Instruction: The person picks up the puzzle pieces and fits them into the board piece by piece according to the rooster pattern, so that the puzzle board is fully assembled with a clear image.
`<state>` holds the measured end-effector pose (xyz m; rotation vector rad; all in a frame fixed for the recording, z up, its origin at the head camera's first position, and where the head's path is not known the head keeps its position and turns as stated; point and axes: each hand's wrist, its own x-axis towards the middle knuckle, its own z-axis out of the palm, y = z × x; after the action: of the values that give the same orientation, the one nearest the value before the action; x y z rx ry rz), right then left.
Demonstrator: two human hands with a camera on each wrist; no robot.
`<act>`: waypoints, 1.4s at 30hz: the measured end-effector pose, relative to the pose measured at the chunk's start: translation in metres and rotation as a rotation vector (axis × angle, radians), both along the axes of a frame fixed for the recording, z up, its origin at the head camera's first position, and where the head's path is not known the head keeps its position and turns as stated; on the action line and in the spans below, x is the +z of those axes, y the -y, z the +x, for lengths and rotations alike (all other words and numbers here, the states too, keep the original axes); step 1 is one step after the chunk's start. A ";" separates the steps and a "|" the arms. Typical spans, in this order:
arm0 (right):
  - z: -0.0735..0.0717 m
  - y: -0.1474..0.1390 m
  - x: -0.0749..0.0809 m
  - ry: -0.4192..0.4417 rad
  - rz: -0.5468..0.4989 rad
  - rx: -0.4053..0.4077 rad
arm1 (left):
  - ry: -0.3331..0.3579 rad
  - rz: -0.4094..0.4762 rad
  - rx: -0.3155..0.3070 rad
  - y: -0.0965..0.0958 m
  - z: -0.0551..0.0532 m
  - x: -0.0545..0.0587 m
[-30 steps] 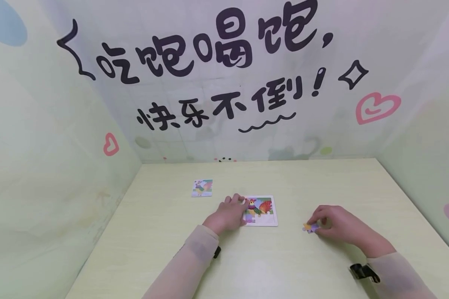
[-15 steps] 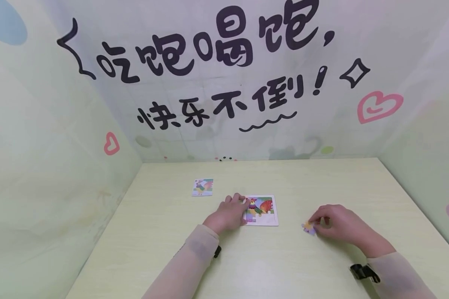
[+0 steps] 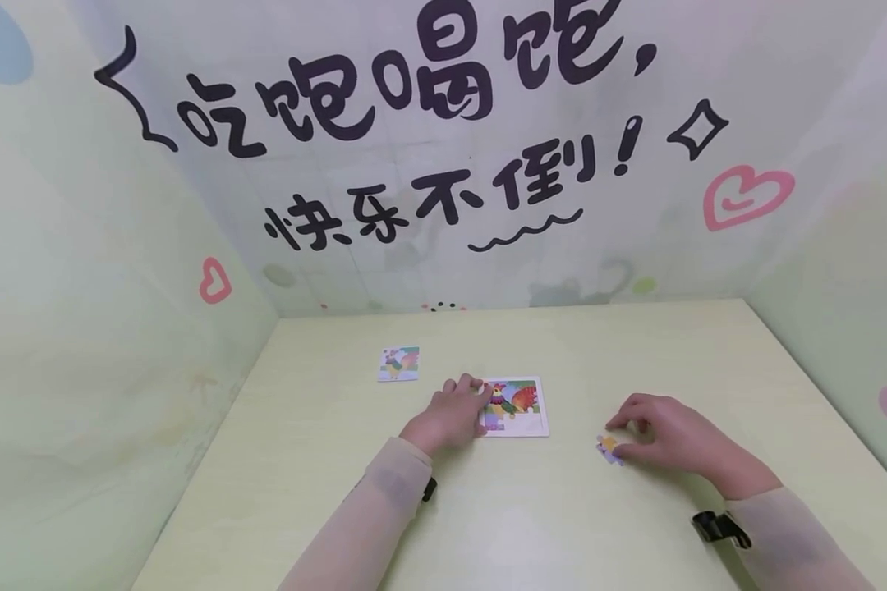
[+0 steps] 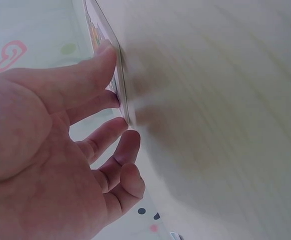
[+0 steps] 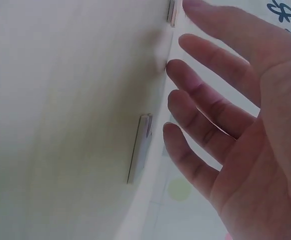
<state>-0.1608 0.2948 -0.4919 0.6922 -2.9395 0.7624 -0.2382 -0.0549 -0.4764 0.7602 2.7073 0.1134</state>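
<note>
In the head view my left hand (image 3: 449,417) rests at the left side of a rooster jigsaw puzzle board (image 3: 523,425) lying flat on the table. Thumb and fingertips touch the board's edge (image 4: 116,42) in the left wrist view, the other fingers loosely bent. The rooster's upper part is filled in; much of the lower right shows a bare white base. To the right lies a small yellow-and-purple puzzle piece (image 3: 606,447). My right hand (image 3: 661,432) hovers right beside it, thumb close to the piece, fingers spread apart from the thumb in the right wrist view.
A square picture card (image 3: 398,364) of the same rooster lies farther back on the left. The pale wooden table (image 3: 517,525) meets printed fabric walls (image 3: 355,283) at the back and sides.
My right index finger has lifted off the puzzle piece and its grip has loosened. The piece was turned slightly during the last second. My left hand stays at the board; the head view tilts slightly.
</note>
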 end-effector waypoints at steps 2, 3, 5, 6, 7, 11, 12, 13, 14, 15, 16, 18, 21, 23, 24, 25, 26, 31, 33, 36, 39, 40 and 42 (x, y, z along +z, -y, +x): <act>0.001 0.001 0.000 0.009 -0.009 0.003 | 0.003 0.001 0.001 0.000 0.000 0.001; 0.002 0.002 0.001 0.014 -0.012 0.005 | 0.004 0.002 0.002 -0.001 0.000 0.001; 0.003 0.003 0.000 0.030 -0.011 0.003 | 0.003 -0.001 0.002 -0.001 0.000 0.002; 0.003 0.004 0.001 0.035 -0.005 -0.001 | 0.003 -0.003 0.002 -0.001 0.000 0.002; 0.004 0.005 0.001 0.043 0.000 -0.005 | 0.002 -0.006 0.001 -0.001 0.000 0.002; 0.005 0.007 0.001 0.055 0.022 -0.011 | 0.005 -0.007 0.005 -0.001 0.000 0.003; 0.005 0.007 0.001 0.051 0.024 -0.010 | 0.005 -0.007 0.004 -0.002 0.000 0.003; 0.005 0.007 0.001 0.045 0.024 -0.005 | 0.005 -0.005 0.005 -0.002 0.000 0.004; 0.004 0.006 0.001 0.039 0.024 -0.002 | 0.006 -0.003 0.006 -0.002 0.000 0.004; 0.004 0.006 0.001 0.035 0.025 0.001 | 0.006 -0.002 0.006 -0.002 0.000 0.004; 0.003 0.006 0.000 0.034 0.024 0.000 | 0.006 -0.002 0.007 -0.002 0.001 0.004; 0.003 0.005 -0.001 0.025 0.023 0.000 | 0.005 -0.003 0.007 -0.002 0.001 0.004; 0.001 0.005 -0.001 0.024 0.018 0.000 | 0.008 0.000 0.011 -0.002 0.001 0.004; 0.001 0.005 -0.001 0.023 0.017 0.001 | 0.011 0.003 0.013 -0.002 0.001 0.004; 0.000 0.005 -0.001 0.024 0.018 0.001 | 0.014 0.005 0.015 -0.002 0.001 0.005; 0.000 0.005 0.000 0.025 0.018 0.003 | 0.015 0.006 0.017 -0.002 0.001 0.005; 0.000 0.005 0.000 0.026 0.019 0.004 | 0.017 0.008 0.018 -0.002 0.000 0.005; -0.002 0.007 0.001 0.021 0.014 0.011 | 0.016 0.012 0.019 -0.001 -0.001 0.005; -0.002 0.007 0.002 0.023 0.005 0.015 | 0.018 0.015 0.017 -0.001 -0.001 0.006; -0.003 0.007 0.001 0.024 -0.006 0.027 | 0.021 0.017 0.014 -0.001 0.000 0.007; -0.004 0.007 0.001 0.023 -0.017 0.041 | 0.014 0.008 0.011 -0.001 0.000 0.007; -0.005 0.008 0.001 0.023 -0.020 0.044 | 0.012 0.003 0.008 -0.001 0.000 0.007; -0.006 0.009 0.000 0.023 -0.026 0.048 | 0.013 0.000 0.007 -0.001 0.000 0.007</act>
<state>-0.1665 0.2859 -0.4916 0.7602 -2.9384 0.8161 -0.2386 -0.0538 -0.4698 0.7475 2.6981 0.1196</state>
